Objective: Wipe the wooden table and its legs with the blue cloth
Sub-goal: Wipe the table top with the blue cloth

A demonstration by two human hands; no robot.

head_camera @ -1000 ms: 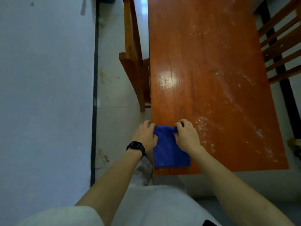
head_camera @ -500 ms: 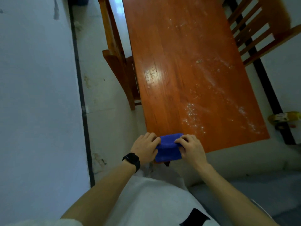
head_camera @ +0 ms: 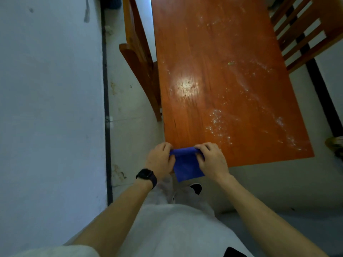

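Cloth [head_camera: 186,166] now longer at table [head_camera: 232,52] edge

Cloth [head_camera: 186,165] over table [head_camera: 222,71] near-L corner; L chair [head_camera: 138,60], R chair [head_camera: 306,28] flanking.

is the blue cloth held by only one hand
No, the left hand and the right hand both grip the blue cloth at its upper corners.

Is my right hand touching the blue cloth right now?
Touching: the head view shows the right hand pinching the blue cloth at its upper corner.
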